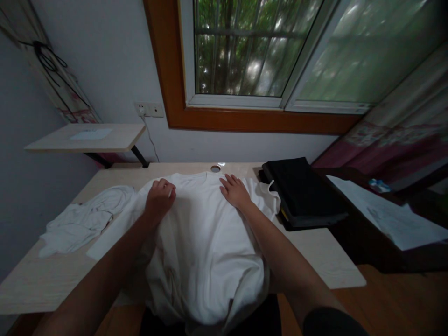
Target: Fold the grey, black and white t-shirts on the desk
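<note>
A white shirt (pixel 206 233) lies spread over the desk, its neckline toward the wall and its lower part bunched over the front edge. At its left shoulder my left hand (pixel 161 198) is closed, with curled fingers on the fabric. My right hand (pixel 236 191) rests flat near the right shoulder, fingers spread. The right sleeve is crumpled beside the black folder, while the left one stretches out partly behind my left forearm. Another white cloth (pixel 87 219) sits in a loose heap to the left.
A thick black folder (pixel 303 191) lies on the right of the light wooden desk (pixel 322 256). At the back left stands a raised shelf (pixel 119 137) with a paper on it. Printed sheets (pixel 381 210) lie on a dark surface at right. Behind is a window (pixel 255 51).
</note>
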Available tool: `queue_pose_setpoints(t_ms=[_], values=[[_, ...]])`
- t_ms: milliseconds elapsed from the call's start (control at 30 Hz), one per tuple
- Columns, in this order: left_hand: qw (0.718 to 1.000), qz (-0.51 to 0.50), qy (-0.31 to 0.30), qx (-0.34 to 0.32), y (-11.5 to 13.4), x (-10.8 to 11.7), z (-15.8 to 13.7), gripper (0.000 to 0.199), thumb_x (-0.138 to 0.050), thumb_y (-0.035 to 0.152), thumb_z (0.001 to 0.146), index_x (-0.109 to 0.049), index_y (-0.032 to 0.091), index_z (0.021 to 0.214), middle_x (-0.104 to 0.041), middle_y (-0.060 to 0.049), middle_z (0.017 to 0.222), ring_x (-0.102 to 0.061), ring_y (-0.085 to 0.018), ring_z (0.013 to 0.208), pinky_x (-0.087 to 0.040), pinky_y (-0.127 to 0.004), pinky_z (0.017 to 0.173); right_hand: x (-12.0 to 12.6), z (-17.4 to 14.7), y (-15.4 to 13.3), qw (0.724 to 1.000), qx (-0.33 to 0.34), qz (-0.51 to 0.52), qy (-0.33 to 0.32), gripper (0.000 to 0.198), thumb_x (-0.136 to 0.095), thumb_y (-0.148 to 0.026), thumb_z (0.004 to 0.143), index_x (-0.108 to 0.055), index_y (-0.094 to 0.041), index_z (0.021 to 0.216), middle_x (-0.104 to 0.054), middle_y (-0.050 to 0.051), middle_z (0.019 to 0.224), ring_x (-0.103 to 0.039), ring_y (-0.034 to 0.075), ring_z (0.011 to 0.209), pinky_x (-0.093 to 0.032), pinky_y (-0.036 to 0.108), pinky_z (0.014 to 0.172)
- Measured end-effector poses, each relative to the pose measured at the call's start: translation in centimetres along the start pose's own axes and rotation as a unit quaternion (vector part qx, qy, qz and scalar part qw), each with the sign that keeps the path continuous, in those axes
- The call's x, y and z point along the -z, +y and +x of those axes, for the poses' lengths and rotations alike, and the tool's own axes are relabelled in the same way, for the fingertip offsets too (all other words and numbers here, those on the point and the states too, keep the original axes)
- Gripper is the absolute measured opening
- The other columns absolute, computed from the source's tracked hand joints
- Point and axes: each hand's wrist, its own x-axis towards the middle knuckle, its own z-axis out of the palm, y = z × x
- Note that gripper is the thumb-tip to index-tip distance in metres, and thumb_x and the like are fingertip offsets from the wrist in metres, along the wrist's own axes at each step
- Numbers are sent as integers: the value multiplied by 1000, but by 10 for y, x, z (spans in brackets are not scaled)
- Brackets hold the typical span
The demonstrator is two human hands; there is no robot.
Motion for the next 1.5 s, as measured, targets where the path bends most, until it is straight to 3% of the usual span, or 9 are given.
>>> queue_pose_setpoints(t_ms=[100,200,400,667,867,1267,1500], values=[[998,25,-58,-31,24,-3,-28,25,-52,32,96,-73,22,102,-64,-13,107,-56,-30,104,-47,-47,98,0,-5,2,1000,-6,-2,4,48,-42,-42,106,-52,-26,150,-40,9,164,-33,31,152,-29,53,121],[997,38,-66,-22,32,-7,-56,31,-54,38,96,-70,25,119,-65,-12,120,-57,-32,112,-47,-49,101,1,-12,4,1000,-16,-5,8,48,-41,-41,106,-52,-26,151,-39,9,164,-33,30,152,-29,53,121],[997,57,-45,-24,6,-5,-80,40,-48,32,97,-63,24,133,-61,-14,135,-55,-32,125,-39,-51,113,5,-35,0,999,-36,-5,10,48,-42,-41,106,-52,-26,151,-40,9,164,-33,31,152,-28,53,121],[995,55,-83,-13,-49,-4,-71,53,-47,23,89,-57,21,141,-52,-17,148,-46,-33,140,-32,-57,119,12,-67,-35,998,-58,-4,35,47,-41,-38,105,-55,-23,147,-46,11,160,-36,33,149,-27,54,122],[994,57,-85,-23,-75,-4,-59,58,-49,19,84,-55,20,141,-49,-18,148,-47,-33,139,-36,-53,118,7,-75,-61,997,-63,-3,37,49,-43,-40,103,-53,-25,149,-45,11,160,-35,35,149,-26,57,121],[994,83,-75,19,-62,-7,-59,57,-50,22,87,-54,21,143,-49,-17,152,-45,-35,140,-30,-59,119,7,-33,-28,999,-39,-10,18,52,-44,-44,104,-52,-22,149,-46,13,159,-40,32,145,-29,52,119],[998,30,-58,-27,-93,-10,-45,54,-47,21,85,-59,19,138,-53,-17,146,-47,-32,139,-32,-54,120,1,-29,-33,999,-43,-11,31,51,-42,-43,104,-52,-21,149,-48,13,158,-40,33,145,-29,52,119]])
